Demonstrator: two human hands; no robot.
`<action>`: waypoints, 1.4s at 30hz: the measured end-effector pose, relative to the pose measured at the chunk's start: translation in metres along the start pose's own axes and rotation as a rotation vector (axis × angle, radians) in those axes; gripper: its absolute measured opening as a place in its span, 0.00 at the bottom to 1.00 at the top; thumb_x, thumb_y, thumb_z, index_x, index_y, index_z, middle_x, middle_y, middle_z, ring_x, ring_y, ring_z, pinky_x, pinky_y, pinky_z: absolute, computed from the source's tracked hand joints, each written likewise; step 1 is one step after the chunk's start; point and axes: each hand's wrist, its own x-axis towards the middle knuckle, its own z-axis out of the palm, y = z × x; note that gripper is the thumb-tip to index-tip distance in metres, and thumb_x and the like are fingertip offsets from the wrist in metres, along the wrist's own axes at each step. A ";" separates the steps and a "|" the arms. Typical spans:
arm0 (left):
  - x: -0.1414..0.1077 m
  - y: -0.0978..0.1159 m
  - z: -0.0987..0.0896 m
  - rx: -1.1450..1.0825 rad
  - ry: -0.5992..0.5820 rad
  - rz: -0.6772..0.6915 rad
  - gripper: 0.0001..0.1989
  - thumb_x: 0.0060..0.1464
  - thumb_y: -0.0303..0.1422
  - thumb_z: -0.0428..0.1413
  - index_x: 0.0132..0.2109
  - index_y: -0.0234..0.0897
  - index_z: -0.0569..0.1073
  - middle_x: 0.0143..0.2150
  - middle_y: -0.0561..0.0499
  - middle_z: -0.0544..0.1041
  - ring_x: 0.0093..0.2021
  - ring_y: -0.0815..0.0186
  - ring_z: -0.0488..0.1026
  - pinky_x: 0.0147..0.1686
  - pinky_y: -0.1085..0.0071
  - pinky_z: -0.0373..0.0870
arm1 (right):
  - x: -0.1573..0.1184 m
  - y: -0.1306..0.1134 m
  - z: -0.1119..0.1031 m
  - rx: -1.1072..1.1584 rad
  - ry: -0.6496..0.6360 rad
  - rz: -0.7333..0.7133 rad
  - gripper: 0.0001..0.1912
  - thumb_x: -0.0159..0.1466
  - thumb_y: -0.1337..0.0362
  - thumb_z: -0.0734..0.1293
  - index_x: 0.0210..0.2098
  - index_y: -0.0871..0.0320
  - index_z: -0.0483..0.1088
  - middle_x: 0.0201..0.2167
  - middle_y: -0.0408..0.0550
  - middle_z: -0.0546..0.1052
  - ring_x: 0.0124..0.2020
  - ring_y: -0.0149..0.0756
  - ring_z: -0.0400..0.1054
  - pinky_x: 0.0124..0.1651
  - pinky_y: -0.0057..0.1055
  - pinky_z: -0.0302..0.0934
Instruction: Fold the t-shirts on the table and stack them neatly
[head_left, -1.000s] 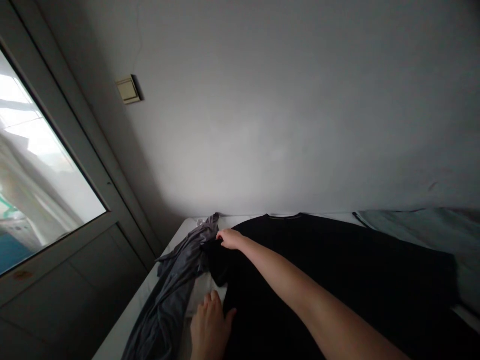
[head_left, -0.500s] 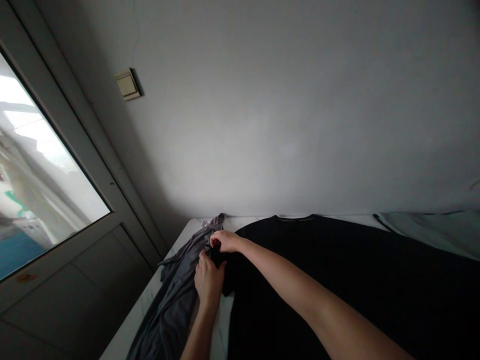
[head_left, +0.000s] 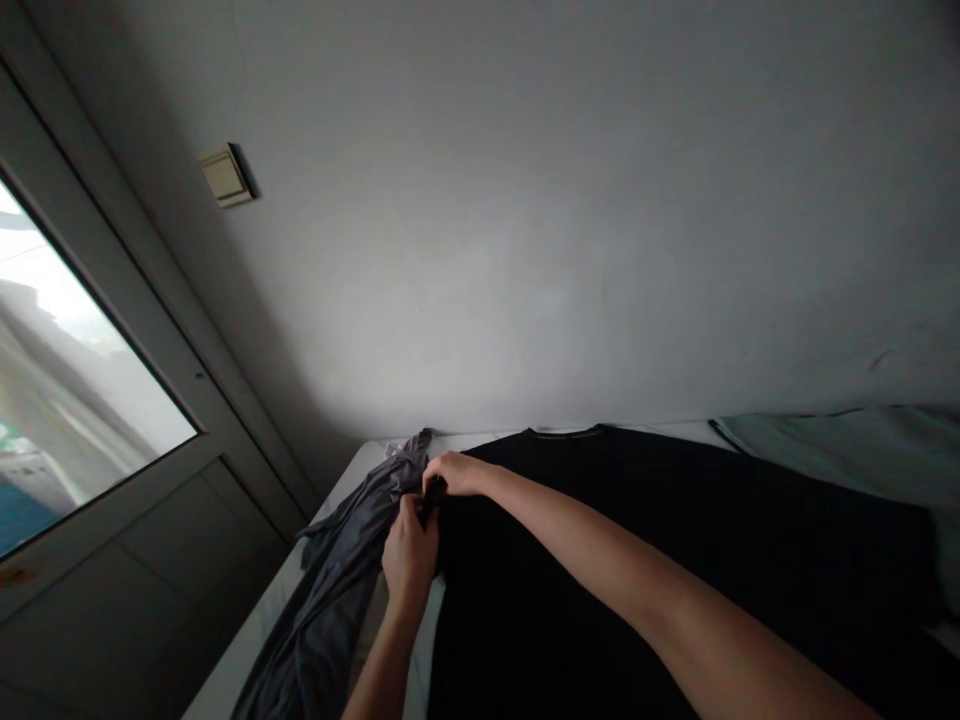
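A black T-shirt point(head_left: 570, 560) lies spread out, its neckline toward the wall. At the end of its left-hand sleeve, my left hand point(head_left: 410, 545) grips the dark cloth between thumb and fingers. Just beyond it, my right hand point(head_left: 456, 474) pinches the same sleeve end, with the forearm reaching across the shirt. The two hands are close together, and the cloth between them is bunched and slightly raised. Beside my left hand is a crumpled grey garment point(head_left: 330, 590).
A white-covered surface point(head_left: 360, 465) carries the clothes and meets the wall point(head_left: 525, 250). Grey-green cloth with a dark edge point(head_left: 825, 450) lies at the right. A door with a glass pane point(head_left: 82, 390) stands at the left, and a light switch point(head_left: 226, 176) is on the wall.
My hands have drawn slightly closer together on the sleeve, and my left fingers have closed more on the cloth. The view has turned a little to the right.
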 end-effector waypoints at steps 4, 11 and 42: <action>-0.032 -0.015 0.005 0.039 -0.135 -0.068 0.20 0.59 0.43 0.51 0.54 0.38 0.63 0.49 0.41 0.78 0.47 0.54 0.76 0.35 0.68 0.65 | -0.007 -0.002 -0.005 0.104 0.094 0.005 0.13 0.49 0.81 0.66 0.30 0.60 0.75 0.28 0.42 0.77 0.32 0.32 0.70 0.37 0.25 0.59; -0.070 -0.027 0.007 0.081 -0.281 -0.018 0.09 0.56 0.38 0.54 0.42 0.40 0.72 0.38 0.49 0.80 0.44 0.59 0.76 0.39 0.69 0.65 | -0.046 0.010 -0.028 0.257 0.269 0.032 0.09 0.49 0.77 0.66 0.26 0.59 0.72 0.31 0.45 0.79 0.36 0.36 0.73 0.43 0.31 0.63; -0.194 0.060 0.027 -0.150 -0.470 0.333 0.21 0.50 0.24 0.50 0.52 0.42 0.69 0.41 0.50 0.78 0.42 0.64 0.75 0.43 0.70 0.70 | -0.222 0.061 -0.038 0.415 0.704 0.484 0.12 0.44 0.76 0.57 0.20 0.57 0.69 0.34 0.46 0.80 0.43 0.37 0.73 0.53 0.35 0.61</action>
